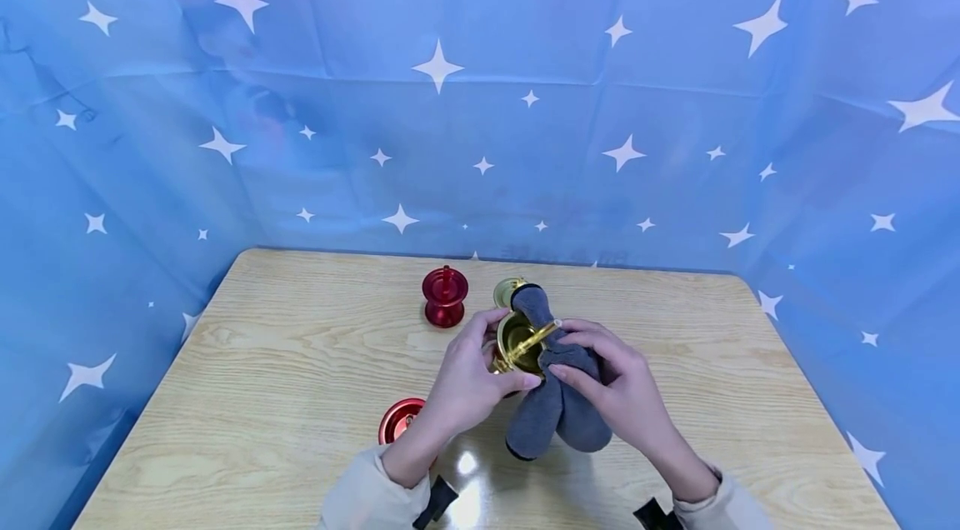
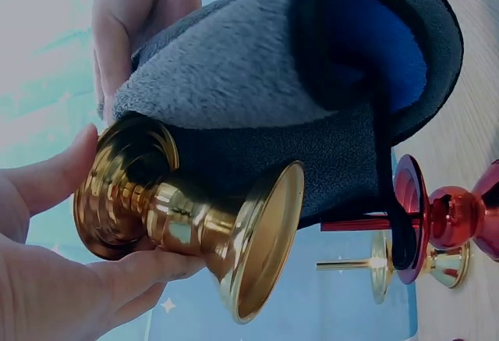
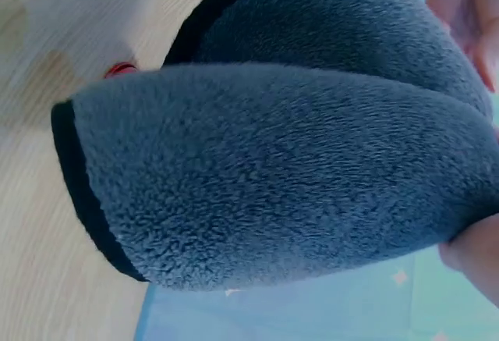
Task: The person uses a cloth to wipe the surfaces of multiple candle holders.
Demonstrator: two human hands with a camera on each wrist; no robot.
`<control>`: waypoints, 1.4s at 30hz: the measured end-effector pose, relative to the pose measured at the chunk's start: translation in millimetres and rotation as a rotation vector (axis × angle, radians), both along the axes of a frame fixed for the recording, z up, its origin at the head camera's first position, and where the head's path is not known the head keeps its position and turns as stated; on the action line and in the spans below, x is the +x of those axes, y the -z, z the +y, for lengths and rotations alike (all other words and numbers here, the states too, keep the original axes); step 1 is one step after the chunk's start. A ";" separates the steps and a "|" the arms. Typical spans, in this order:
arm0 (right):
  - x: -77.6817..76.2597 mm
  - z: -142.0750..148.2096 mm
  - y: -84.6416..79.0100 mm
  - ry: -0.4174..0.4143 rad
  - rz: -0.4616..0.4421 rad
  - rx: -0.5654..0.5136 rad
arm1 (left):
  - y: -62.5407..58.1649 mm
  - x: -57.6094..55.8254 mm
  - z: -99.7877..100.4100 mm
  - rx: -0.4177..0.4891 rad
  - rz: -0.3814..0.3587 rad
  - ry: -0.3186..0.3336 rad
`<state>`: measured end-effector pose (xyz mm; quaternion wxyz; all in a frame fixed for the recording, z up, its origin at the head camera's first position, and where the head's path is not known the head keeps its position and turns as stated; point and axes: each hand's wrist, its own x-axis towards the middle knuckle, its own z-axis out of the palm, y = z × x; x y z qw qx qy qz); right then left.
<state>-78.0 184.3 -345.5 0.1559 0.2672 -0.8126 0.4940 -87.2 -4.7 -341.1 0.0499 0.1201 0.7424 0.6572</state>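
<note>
My left hand (image 1: 467, 380) grips a shiny gold candle holder (image 2: 183, 212) round its waist and dish, lifted above the table and tilted. The holder's thin spike (image 1: 534, 339) points up and to the right in the head view. In my right hand (image 1: 621, 384) a grey plush cloth (image 1: 577, 397) with black edging is pinched, bunched against the candle holder's rim. Its loose folds hang down toward the table, and the right wrist view is mostly filled by these folds (image 3: 288, 185). The left wrist view shows a blue underside inside one fold.
A red candle holder (image 1: 444, 302) stands toward the back of the wooden table (image 1: 300, 347). Beside it, partly behind the cloth, is another gold one (image 1: 503, 293). A second red holder (image 1: 397, 420) sits near my left forearm. A blue star-patterned curtain (image 1: 480, 122) hangs behind.
</note>
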 end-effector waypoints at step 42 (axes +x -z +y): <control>1.4 1.5 6.1 0.023 0.046 0.170 | 1.8 -0.5 -9.5 -0.247 0.076 0.250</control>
